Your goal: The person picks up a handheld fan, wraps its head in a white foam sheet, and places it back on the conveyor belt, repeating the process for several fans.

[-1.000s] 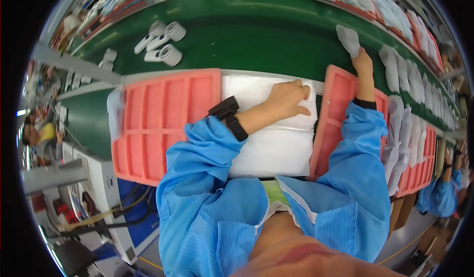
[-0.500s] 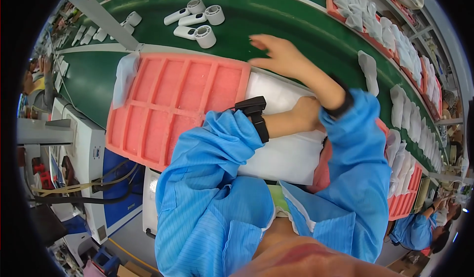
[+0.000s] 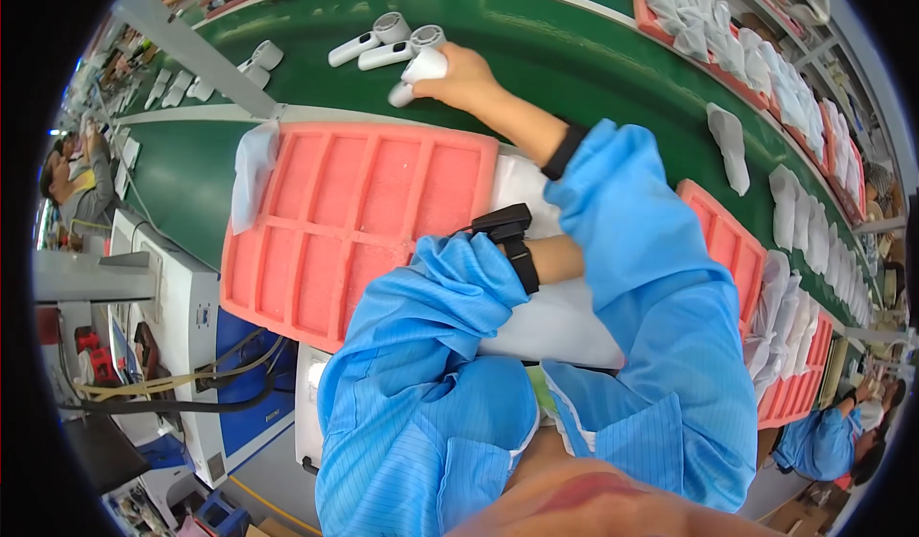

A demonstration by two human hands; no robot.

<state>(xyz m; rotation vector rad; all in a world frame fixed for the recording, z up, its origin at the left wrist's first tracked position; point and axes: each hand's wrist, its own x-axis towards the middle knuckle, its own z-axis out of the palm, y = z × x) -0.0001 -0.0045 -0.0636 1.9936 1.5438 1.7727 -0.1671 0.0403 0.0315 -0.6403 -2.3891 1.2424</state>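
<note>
Across the green belt, my right hand is closed around a white handheld fan. Its handle points down to the left. Two more white handheld fans lie just beyond it, side by side. My left arm, with a black wrist strap and a small black box on it, reaches across a white plastic sheet or bag. The right sleeve covers the left hand, so its fingers are hidden. Left of that arm sits a pink foam tray with bare compartments.
A white wrapped item rests on the tray's left edge. Another pink tray and rows of white-wrapped items stand on the right. A grey metal post rises at the left, above a white and blue machine.
My right hand has moved left and away from me onto the nearest fan, closing on it. My left hand has gone out of sight under the right sleeve.
</note>
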